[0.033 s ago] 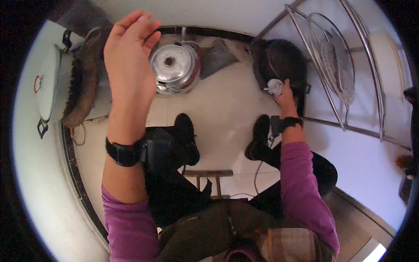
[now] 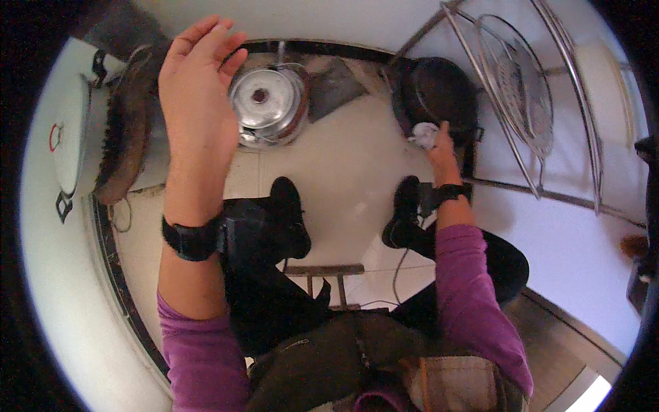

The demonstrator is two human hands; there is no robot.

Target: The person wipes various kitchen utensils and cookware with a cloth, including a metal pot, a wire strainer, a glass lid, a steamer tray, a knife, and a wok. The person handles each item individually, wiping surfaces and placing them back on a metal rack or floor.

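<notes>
My left hand (image 2: 198,96) is raised at the upper left, its fingers loosely bent and apart, with nothing seen in them. Beside it on the floor is a round silver metal pot (image 2: 271,101) with a dark knob on its lid. At the right, my right hand (image 2: 443,147) reaches down and grips a white crumpled cloth (image 2: 425,134). The cloth lies against the near edge of a large round black pan (image 2: 439,89), which stands by the wall. Some of the right fingers are hidden behind the cloth and hand.
A metal rack (image 2: 511,103) holding round perforated pieces rises at the right. A large pale lidded pot (image 2: 74,137) and a brown ragged-edged thing (image 2: 127,137) stand at the left. A grey flat piece (image 2: 333,89) lies at the back. My shoes (image 2: 288,216) flank the floor's middle.
The whole view has shifted very slightly, with things a little further left. Both hands keep nearly the same poses, and the right still grips the cloth at the pan.
</notes>
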